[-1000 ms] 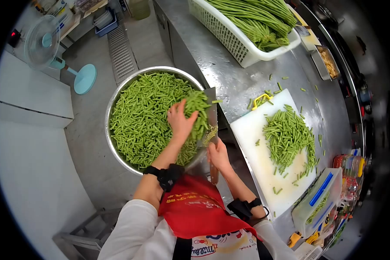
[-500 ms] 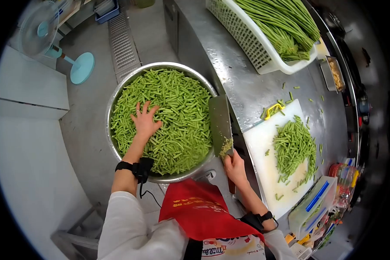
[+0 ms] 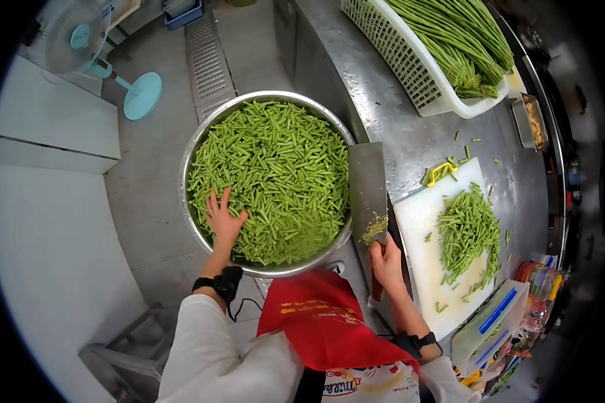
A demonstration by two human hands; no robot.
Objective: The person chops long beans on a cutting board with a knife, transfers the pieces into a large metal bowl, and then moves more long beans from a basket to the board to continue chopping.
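Note:
A wide metal basin (image 3: 187,221) is heaped with cut green beans (image 3: 275,161). My left hand (image 3: 224,220) rests on the beans at the lower left of the heap, its fingers spread. The handle of a cleaver (image 3: 368,181) is in my right hand (image 3: 387,262), fingers wrapped round it. Its broad blade stands by the basin's right rim, with green bits stuck near the handle end. Right of the cleaver lies a white cutting board (image 3: 420,232) with a pile of cut beans (image 3: 472,232) on it and a yellow handle (image 3: 441,173) at its far end.
A white plastic basket (image 3: 410,64) of long whole beans (image 3: 457,43) stands on the metal counter (image 3: 343,60). A small metal tray (image 3: 530,122), a lidded plastic box (image 3: 487,326) and bottles line the right side. A fan (image 3: 143,96) stands on the floor at far left.
My left hand has moved down across the beans toward the basin's near left side. My right hand still holds the cleaver beside the rim. The whole view has shifted slightly.

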